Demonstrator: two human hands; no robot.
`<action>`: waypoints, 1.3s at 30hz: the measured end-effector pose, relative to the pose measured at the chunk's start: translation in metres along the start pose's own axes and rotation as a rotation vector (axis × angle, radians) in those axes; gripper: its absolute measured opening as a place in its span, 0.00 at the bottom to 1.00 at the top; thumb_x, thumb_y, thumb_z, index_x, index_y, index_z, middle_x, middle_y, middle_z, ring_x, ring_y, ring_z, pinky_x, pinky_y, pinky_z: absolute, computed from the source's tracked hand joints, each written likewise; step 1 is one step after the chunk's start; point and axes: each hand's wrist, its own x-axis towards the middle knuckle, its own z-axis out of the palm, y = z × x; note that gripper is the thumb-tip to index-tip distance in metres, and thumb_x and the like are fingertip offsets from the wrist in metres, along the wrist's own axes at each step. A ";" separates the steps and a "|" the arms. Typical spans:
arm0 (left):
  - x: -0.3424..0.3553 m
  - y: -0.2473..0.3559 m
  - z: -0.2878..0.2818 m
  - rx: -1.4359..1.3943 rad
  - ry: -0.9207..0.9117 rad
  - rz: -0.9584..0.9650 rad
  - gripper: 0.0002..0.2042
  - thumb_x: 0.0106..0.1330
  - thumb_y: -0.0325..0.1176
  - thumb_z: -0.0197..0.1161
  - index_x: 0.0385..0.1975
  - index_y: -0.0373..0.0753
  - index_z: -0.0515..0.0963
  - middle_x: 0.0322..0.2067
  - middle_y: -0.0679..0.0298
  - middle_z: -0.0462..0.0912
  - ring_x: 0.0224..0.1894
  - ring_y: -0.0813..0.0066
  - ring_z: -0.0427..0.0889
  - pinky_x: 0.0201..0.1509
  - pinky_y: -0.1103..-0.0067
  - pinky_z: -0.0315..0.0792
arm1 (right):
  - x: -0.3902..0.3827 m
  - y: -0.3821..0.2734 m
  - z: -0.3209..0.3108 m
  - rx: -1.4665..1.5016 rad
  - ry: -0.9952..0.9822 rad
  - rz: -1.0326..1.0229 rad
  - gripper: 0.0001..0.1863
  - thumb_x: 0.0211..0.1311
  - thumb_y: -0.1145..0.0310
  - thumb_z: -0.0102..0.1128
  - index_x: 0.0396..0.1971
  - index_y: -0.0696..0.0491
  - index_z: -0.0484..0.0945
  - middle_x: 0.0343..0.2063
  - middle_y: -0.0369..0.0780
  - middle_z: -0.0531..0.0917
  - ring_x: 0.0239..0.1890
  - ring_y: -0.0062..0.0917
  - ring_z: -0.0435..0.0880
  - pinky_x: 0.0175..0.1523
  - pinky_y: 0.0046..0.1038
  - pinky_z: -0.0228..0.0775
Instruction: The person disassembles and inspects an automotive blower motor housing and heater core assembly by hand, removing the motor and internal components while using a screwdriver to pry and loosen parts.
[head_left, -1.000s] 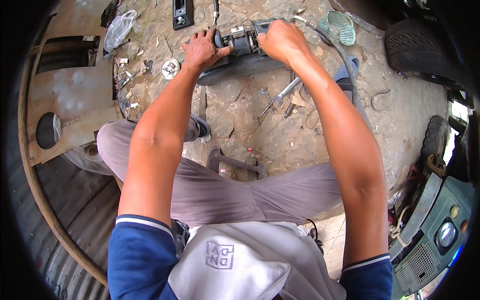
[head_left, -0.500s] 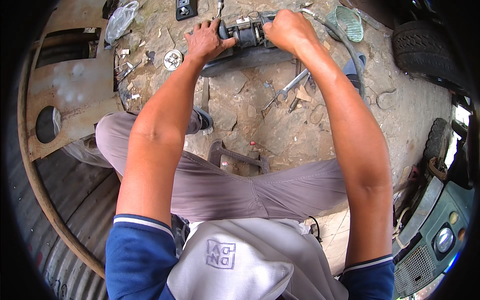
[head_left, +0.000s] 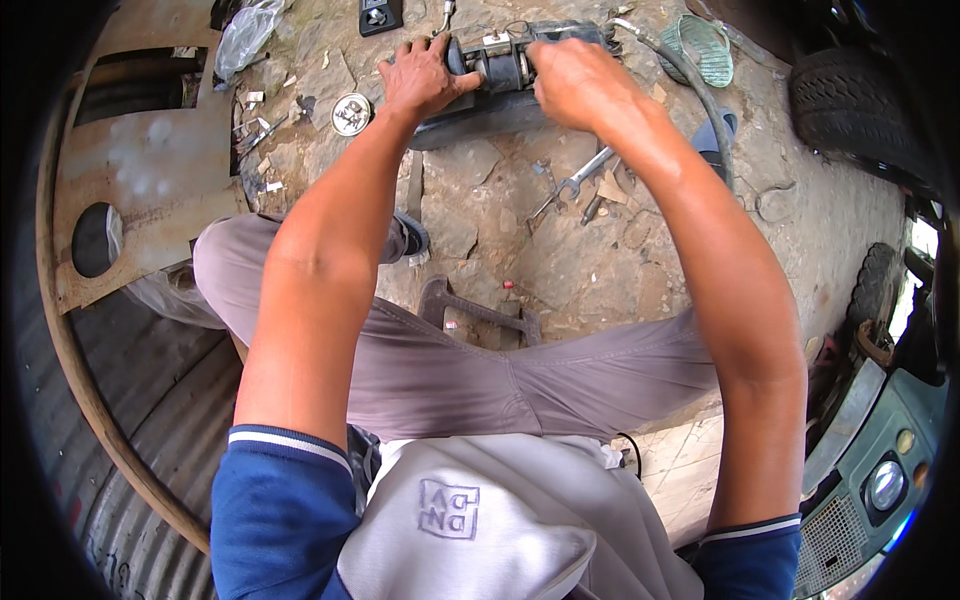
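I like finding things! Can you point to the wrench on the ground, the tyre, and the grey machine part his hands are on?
wrench [head_left: 572, 187], head view, middle of its shaft.
tyre [head_left: 850, 105], head view, its tread.
grey machine part [head_left: 500, 65], head view, the top between both hands.

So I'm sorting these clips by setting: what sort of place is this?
Most likely an outdoor, informal vehicle repair yard. A black rubber tyre lies on the cracked stone ground, metal spanners lie loose there, and both hands work on a grimy grey metal engine part.

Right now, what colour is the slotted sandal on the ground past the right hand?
Pale green sandal, beyond the right hand; head view shows it.
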 end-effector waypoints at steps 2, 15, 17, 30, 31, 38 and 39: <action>0.002 0.000 -0.001 0.005 0.000 0.003 0.45 0.53 0.70 0.64 0.68 0.47 0.67 0.60 0.55 0.75 0.64 0.52 0.70 0.60 0.47 0.62 | 0.000 0.008 0.001 0.015 0.031 0.031 0.12 0.58 0.74 0.59 0.41 0.57 0.85 0.42 0.54 0.85 0.47 0.47 0.86 0.53 0.41 0.79; 0.009 0.002 -0.004 0.038 -0.029 -0.005 0.45 0.54 0.70 0.63 0.68 0.48 0.67 0.60 0.54 0.75 0.64 0.51 0.71 0.59 0.46 0.63 | 0.004 0.023 0.003 0.025 0.115 0.076 0.13 0.60 0.65 0.63 0.38 0.60 0.86 0.38 0.55 0.86 0.44 0.48 0.86 0.51 0.43 0.79; 0.010 -0.001 -0.002 0.035 -0.019 0.001 0.45 0.54 0.70 0.63 0.68 0.48 0.67 0.60 0.54 0.75 0.64 0.52 0.70 0.59 0.46 0.63 | 0.007 0.024 0.003 0.014 0.112 0.062 0.13 0.60 0.65 0.64 0.37 0.59 0.86 0.38 0.54 0.86 0.44 0.48 0.86 0.51 0.43 0.79; 0.010 -0.004 0.001 0.037 -0.031 -0.015 0.46 0.53 0.73 0.61 0.69 0.50 0.67 0.62 0.55 0.73 0.65 0.51 0.70 0.60 0.46 0.63 | 0.015 0.021 0.006 0.034 0.121 0.050 0.16 0.62 0.62 0.63 0.36 0.63 0.83 0.35 0.58 0.85 0.43 0.51 0.85 0.52 0.45 0.76; 0.010 -0.003 0.001 0.039 -0.034 -0.015 0.46 0.53 0.73 0.61 0.69 0.50 0.67 0.62 0.55 0.73 0.65 0.51 0.70 0.60 0.46 0.63 | 0.014 0.020 0.002 0.038 0.109 0.053 0.16 0.62 0.62 0.62 0.35 0.63 0.83 0.35 0.58 0.85 0.43 0.51 0.85 0.52 0.45 0.76; 0.010 -0.002 0.001 0.031 -0.048 -0.014 0.46 0.53 0.73 0.61 0.69 0.50 0.66 0.62 0.54 0.74 0.65 0.51 0.70 0.59 0.46 0.63 | 0.018 0.014 -0.001 0.013 0.077 0.058 0.17 0.61 0.62 0.63 0.36 0.64 0.83 0.34 0.58 0.85 0.41 0.51 0.86 0.51 0.45 0.77; 0.010 -0.002 0.001 0.032 -0.045 -0.013 0.47 0.53 0.73 0.61 0.69 0.50 0.66 0.62 0.54 0.74 0.65 0.51 0.70 0.59 0.46 0.63 | 0.018 0.013 -0.002 0.012 0.075 0.057 0.17 0.61 0.62 0.63 0.35 0.64 0.84 0.34 0.58 0.85 0.41 0.51 0.86 0.51 0.45 0.77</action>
